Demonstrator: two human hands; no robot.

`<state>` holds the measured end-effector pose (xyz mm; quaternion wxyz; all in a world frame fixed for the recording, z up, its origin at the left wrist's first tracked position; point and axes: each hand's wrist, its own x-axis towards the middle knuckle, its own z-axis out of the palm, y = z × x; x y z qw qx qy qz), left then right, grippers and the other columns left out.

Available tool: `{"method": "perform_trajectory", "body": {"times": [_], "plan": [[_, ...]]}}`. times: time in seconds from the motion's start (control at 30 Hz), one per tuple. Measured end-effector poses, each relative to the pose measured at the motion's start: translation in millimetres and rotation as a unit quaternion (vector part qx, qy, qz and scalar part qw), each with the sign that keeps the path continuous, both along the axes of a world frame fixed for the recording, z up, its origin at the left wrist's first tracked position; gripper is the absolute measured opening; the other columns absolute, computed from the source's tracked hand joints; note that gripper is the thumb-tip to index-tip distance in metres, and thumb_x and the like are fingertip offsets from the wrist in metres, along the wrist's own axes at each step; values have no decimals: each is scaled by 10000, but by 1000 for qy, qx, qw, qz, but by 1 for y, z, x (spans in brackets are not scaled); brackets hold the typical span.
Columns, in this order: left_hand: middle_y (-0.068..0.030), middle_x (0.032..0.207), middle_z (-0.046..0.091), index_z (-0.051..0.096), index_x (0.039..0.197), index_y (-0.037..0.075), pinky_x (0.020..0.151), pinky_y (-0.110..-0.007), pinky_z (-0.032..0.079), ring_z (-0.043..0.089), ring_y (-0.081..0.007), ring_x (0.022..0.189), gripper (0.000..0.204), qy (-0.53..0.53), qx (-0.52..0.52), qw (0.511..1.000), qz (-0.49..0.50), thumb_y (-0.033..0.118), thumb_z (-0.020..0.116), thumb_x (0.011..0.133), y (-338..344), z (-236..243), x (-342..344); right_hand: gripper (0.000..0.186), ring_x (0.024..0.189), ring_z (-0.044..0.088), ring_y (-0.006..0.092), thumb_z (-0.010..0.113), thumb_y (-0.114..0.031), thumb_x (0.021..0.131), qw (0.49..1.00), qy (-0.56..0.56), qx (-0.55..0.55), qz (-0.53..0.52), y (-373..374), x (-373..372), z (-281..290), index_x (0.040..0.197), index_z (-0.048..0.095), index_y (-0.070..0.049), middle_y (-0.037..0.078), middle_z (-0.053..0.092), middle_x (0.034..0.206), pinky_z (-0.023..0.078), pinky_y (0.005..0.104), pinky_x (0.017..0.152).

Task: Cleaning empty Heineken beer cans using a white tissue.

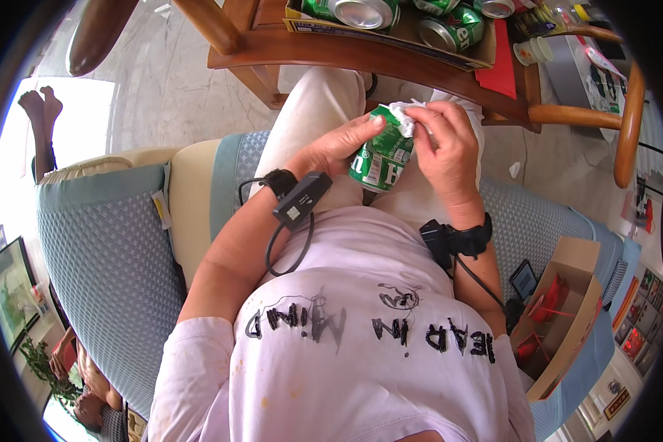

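My left hand (342, 144) holds a green and white can (381, 162) above my lap, its thumb near the top. My right hand (444, 147) pinches a crumpled white tissue (405, 116) against the can's top edge; the rim is mostly hidden by it. Both wrists wear black straps, with a small dark device (300, 200) and cable at the left one.
A wooden table (368, 55) ahead bears a carton of green cans (390, 40), red paper (497, 62) and paper cups (532, 51). I sit on a padded sofa (110, 250), with an open box (556, 324) at my right. Another person (96, 398) is at lower left.
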<state>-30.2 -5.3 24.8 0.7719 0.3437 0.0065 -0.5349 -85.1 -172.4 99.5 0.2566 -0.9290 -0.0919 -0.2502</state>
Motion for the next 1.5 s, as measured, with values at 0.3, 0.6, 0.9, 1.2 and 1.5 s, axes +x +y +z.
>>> {"method": "perform_trajectory", "body": {"times": [0.3, 0.6, 0.9, 1.2, 1.5], "plan": [[-131, 1243, 564, 395, 1372, 64, 957, -396, 472, 584, -266, 1100, 883, -41, -92, 994, -47, 545, 746, 720, 4, -4, 4, 186, 806, 620, 240, 649, 51, 740, 996, 77, 50, -19, -18, -13, -4, 899, 667, -45, 72, 609, 865, 515, 322, 678], [-195, 1279, 521, 371, 1371, 2, 947, -388, 475, 582, -289, 1106, 1028, -36, -181, 963, -195, 567, 796, 625, 4, -7, 3, 193, 799, 648, 214, 613, 89, 762, 957, 200, 201, 57, -18, -10, 1, 909, 672, -21, 69, 635, 885, 530, 300, 645], [-157, 1161, 604, 469, 1283, -39, 913, -343, 483, 609, -229, 1027, 865, -84, -140, 963, -214, 560, 734, 718, 5, -3, 2, 182, 792, 620, 259, 619, 49, 765, 964, 200, 142, 98, -8, -12, 19, 913, 675, -40, 85, 617, 866, 515, 326, 703], [-171, 1194, 586, 438, 1315, -28, 945, -346, 473, 589, -245, 1084, 897, -55, -89, 969, -222, 565, 737, 712, 5, -11, 3, 154, 822, 611, 264, 634, 20, 754, 976, 157, 140, 49, -13, -15, 29, 880, 679, -57, 76, 613, 857, 509, 331, 726], [-160, 1208, 596, 451, 1328, 28, 942, -347, 486, 599, -240, 1094, 852, -46, -20, 983, -174, 648, 621, 768, 4, -4, 0, 175, 806, 612, 250, 638, 22, 748, 991, 121, 60, -14, -18, -13, 13, 888, 683, -73, 70, 612, 892, 506, 334, 712]]}}
